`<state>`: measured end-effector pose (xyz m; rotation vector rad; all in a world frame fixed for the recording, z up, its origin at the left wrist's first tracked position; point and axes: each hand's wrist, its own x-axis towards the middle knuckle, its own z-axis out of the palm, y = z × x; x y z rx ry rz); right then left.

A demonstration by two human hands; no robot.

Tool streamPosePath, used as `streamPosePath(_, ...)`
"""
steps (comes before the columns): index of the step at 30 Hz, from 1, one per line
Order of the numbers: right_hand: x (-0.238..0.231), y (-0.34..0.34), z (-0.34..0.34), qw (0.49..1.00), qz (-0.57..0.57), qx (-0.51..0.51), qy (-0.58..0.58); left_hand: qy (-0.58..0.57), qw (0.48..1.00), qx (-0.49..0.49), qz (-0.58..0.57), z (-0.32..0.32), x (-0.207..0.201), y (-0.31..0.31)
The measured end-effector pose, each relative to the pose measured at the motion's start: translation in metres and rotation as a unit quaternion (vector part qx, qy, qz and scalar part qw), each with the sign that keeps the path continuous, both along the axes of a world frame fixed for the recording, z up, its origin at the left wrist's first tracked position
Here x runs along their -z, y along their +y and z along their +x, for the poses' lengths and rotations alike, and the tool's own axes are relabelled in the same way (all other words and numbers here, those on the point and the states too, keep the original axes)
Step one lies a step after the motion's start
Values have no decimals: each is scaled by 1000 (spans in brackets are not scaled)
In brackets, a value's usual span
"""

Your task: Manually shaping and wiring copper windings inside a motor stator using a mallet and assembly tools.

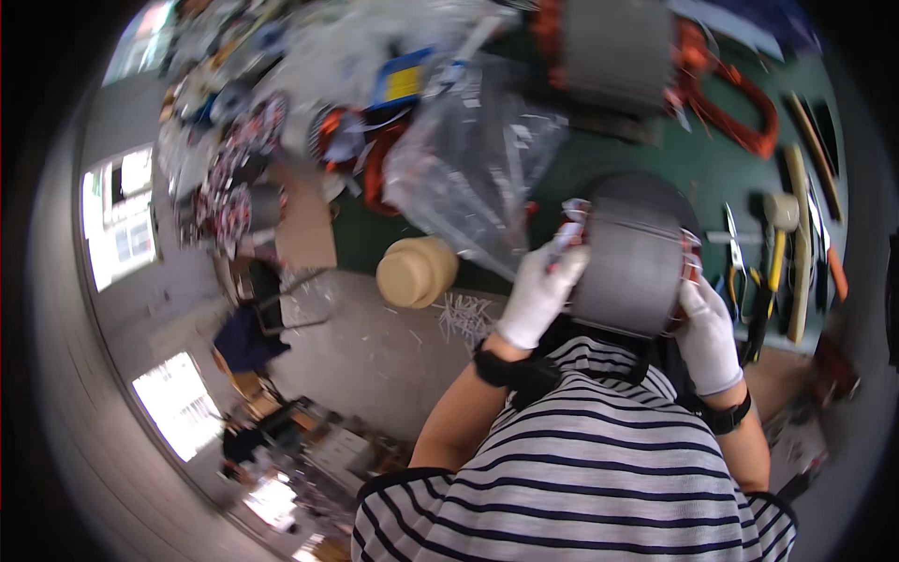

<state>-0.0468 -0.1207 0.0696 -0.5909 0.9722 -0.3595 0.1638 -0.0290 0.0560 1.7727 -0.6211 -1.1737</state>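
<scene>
A grey cylindrical motor stator [633, 267] rests at the near edge of a green workbench [712, 169], just above my striped shirt. My left hand [538, 292], in a white glove, presses against its left end, where white and red insulation strips stick out. My right hand [707, 339], also in a white glove, grips its right end. Both hands hold the stator between them.
A second grey stator with orange windings [613, 47] stands at the back of the bench. A clear plastic bag [468, 164] lies to the left, a tan roll of tape [417, 272] by the bench edge. Scissors [735, 258], a mallet [775, 244] and hand tools lie right.
</scene>
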Motion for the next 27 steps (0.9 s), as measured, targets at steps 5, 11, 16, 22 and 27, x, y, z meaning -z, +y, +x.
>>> streamPosePath(5, 32, -13, -14, 998, -57, -18, 25, -94, 994, -24, -50, -4, 13, -5)
streamPosePath(11, 26, -41, 1, 984, 23, -171, 35, -61, 991, -110, -40, -22, 27, -10)
streamPosePath(16, 23, -50, 20, 921, -51, -374, 95, -52, 981, -185, -36, -31, 4, 8)
streamPosePath(22, -1, -69, 11, 854, -148, -475, 152, -36, 972, -227, -50, -40, 15, 11)
streamPosePath(27, -7, -50, 11, 847, -203, -475, 125, 37, 949, -308, -55, -40, -3, 74)
